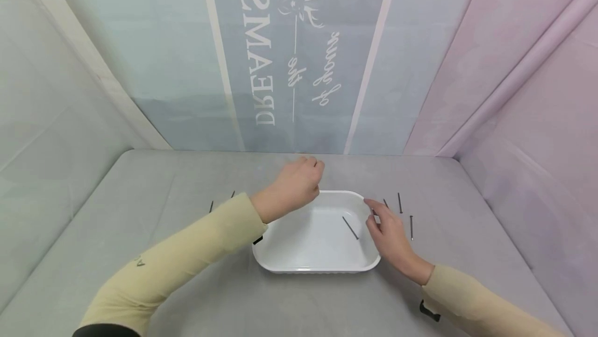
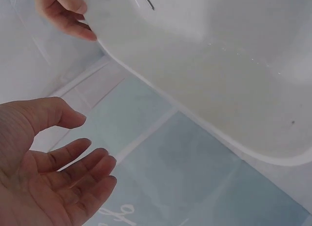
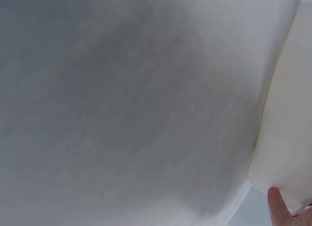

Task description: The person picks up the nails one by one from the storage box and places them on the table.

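A white rectangular tray (image 1: 308, 243) with rounded corners stands on the grey surface, and a dark nail (image 1: 350, 228) lies inside it. My left hand (image 1: 299, 178) hovers over the tray's far left edge. In the left wrist view its fingers (image 2: 80, 162) are loosely bent, thumb apart, with nothing held. At the tray's right end my right hand (image 1: 390, 233) holds the rim, thumb on the inner side. Only a fingertip or two of that hand (image 3: 280, 206) show in the right wrist view, against the tray's outer wall (image 3: 282, 138).
Right of the tray lie three nails: one partly behind my right hand (image 1: 385, 203), another nail (image 1: 399, 203), and a nearer nail (image 1: 411, 228). On the left, two nails (image 1: 211, 206) show beyond my left sleeve (image 1: 187, 254). A printed cloth wall (image 1: 303, 67) rises behind.
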`<state>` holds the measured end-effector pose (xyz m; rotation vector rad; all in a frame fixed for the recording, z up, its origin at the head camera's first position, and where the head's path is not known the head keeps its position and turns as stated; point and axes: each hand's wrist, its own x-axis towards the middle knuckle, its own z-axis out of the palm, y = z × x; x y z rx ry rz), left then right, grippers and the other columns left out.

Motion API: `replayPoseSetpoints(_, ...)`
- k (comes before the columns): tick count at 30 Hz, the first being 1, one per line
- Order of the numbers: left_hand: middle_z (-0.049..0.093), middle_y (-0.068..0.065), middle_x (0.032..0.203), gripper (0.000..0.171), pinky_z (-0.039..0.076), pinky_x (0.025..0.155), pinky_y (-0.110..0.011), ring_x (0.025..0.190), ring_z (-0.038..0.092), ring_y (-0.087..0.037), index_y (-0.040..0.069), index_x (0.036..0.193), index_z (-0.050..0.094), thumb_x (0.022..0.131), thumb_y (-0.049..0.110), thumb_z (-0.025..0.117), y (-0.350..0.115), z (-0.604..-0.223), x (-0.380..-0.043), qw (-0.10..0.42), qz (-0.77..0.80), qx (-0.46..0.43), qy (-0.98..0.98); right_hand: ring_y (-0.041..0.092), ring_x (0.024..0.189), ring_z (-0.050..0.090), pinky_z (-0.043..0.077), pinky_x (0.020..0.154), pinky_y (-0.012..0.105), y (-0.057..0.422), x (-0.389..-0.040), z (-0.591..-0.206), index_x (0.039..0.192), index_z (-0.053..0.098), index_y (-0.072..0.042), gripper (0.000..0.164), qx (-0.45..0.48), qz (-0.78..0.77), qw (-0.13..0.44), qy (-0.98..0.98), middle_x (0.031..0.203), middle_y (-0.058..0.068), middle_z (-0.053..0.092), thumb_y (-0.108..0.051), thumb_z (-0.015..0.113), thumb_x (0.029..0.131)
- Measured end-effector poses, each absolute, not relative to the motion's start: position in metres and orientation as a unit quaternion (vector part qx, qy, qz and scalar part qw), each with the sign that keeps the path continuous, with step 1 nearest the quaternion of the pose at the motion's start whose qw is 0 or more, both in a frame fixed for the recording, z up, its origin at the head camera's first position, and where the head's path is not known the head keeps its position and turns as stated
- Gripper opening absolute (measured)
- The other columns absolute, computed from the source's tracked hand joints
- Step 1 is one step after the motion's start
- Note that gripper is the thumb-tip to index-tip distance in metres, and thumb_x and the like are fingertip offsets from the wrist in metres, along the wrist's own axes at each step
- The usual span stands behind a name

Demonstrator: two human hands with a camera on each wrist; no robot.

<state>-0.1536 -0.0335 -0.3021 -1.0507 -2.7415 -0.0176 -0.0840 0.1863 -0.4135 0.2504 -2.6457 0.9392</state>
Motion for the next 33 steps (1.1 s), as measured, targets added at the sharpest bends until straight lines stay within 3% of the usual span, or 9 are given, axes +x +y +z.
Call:
replayPoseSetpoints(14, 0.058, -0.003, 0.091, 0.021, 0.047, 0.061, -0.026, 0.079, 0.055, -0.017, 0.006, 0.104, 0.058, 0.084, 0.011, 0.056, -0.013, -0.308, -0.152, 0.087, 0.013, -0.402, -0.911, 0.035, 0.102, 0.057, 0.053, 0.070, 0.035, 0.188, -0.087, -0.412, 0.124, 0.050, 0.002, 0.036, 0.092, 0.325, 0.159, -0.928, 0.120, 0.020, 0.054, -0.001, 0.044, 0.088)
replayPoseSetpoints(24, 0.057, -0.001, 0.088, 0.020, 0.046, 0.060, -0.023, 0.076, 0.055, -0.015, 0.008, 0.102, 0.059, 0.082, 0.011, 0.058, -0.001, -0.320, -0.155, 0.128, 0.036, -0.459, -0.878, 0.034, 0.103, 0.057, 0.053, 0.071, 0.036, 0.191, -0.090, -0.410, 0.125, 0.050, 0.000, 0.036, 0.091, 0.326, 0.147, -0.930, 0.121, 0.019, 0.054, -0.002, 0.044, 0.089)
replayPoseSetpoints(33, 0.058, 0.000, 0.093, 0.022, 0.046, 0.064, -0.022, 0.078, 0.055, -0.013, 0.009, 0.105, 0.058, 0.083, 0.012, 0.056, 0.005, -0.328, -0.159, 0.118, 0.047, -0.502, -0.855, 0.034, 0.103, 0.057, 0.053, 0.071, 0.037, 0.191, -0.092, -0.406, 0.124, 0.050, 0.001, 0.036, 0.092, 0.330, 0.144, -0.929, 0.120, 0.019, 0.054, -0.002, 0.044, 0.088)
